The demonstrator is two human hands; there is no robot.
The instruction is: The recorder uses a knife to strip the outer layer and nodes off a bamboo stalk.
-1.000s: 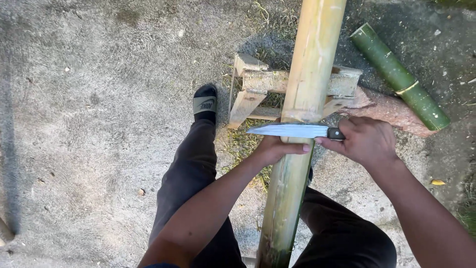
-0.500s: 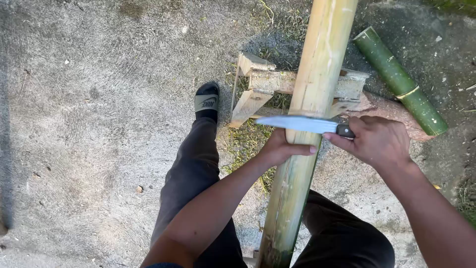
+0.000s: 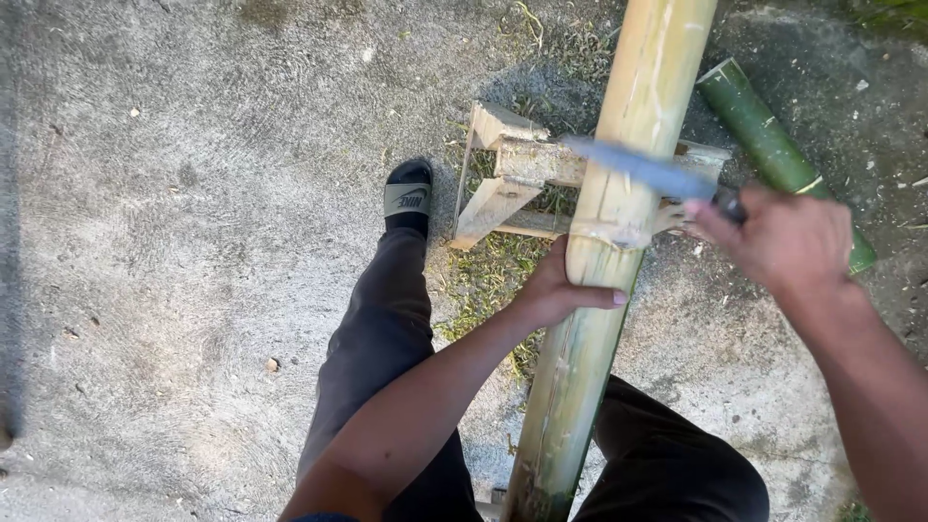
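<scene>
knife [image 3: 643, 166] now higher up bamboo pole [image 3: 619, 222], blurred | right hand [image 3: 783, 242] fingers closed on handle | left hand [image 3: 556, 290] fingers wrapped round pole | open concrete ground [image 3: 193, 242] at left

Both arms are bare and reach forward from the bottom of the view. The left forearm comes up from about 7 o'clock, and the left hand [image 3: 556, 290] sits near centre, fingers curled rightward in a closed grip with the thumb tucked out of sight. The right arm comes in from 4 o'clock; the right hand [image 3: 783, 237] is fisted tight, knuckles up and a bit motion-blurred, off at 2 o'clock from the left one.
</scene>
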